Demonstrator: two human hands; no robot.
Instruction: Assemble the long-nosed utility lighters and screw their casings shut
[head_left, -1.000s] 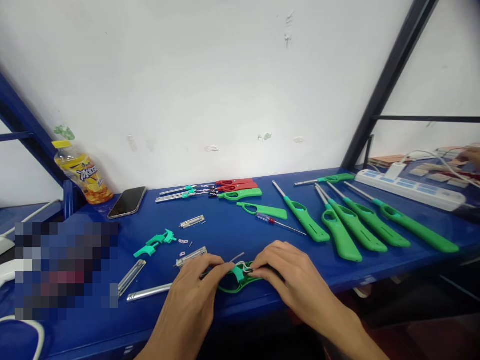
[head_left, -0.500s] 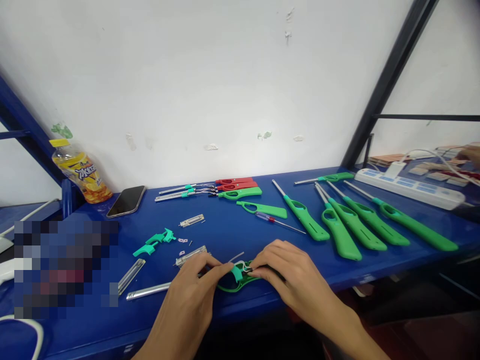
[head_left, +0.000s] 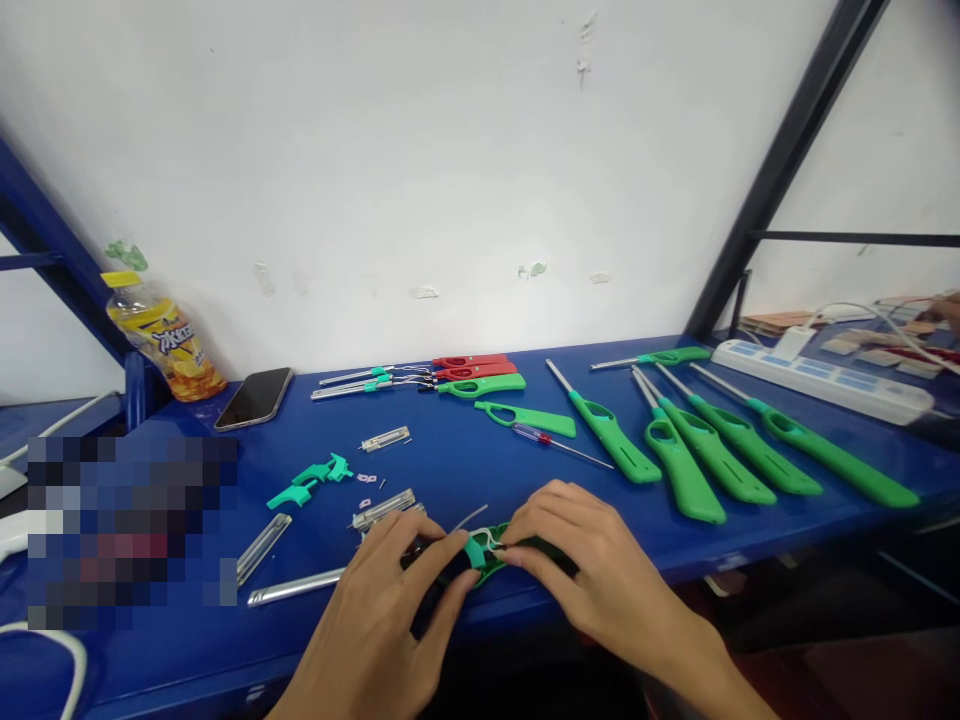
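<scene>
At the table's front edge, my left hand (head_left: 390, 600) pinches a green lighter shell (head_left: 491, 573) near its teal trigger piece (head_left: 474, 551). The fingers of my right hand (head_left: 592, 560) close on the shell's other end, by the thin white and black wires. A metal tube (head_left: 296, 587) sticks out to the left from under my left hand. Clear gas tanks (head_left: 384, 508) lie just behind that hand, partly covered by it. Loose teal parts (head_left: 311, 480) and small pink pieces (head_left: 367, 478) rest farther left.
Several green lighters (head_left: 701, 445) lie at the right, near a white power strip (head_left: 825, 380). A screwdriver (head_left: 534, 434) lies behind my right hand. Red handles (head_left: 469, 373) are at the back, with a phone (head_left: 255, 398) and bottle (head_left: 169, 340) at the left.
My left thumb has moved down and away from the index finger, onto the shell's near edge. The shell has tilted slightly; my right hand has barely moved.
</scene>
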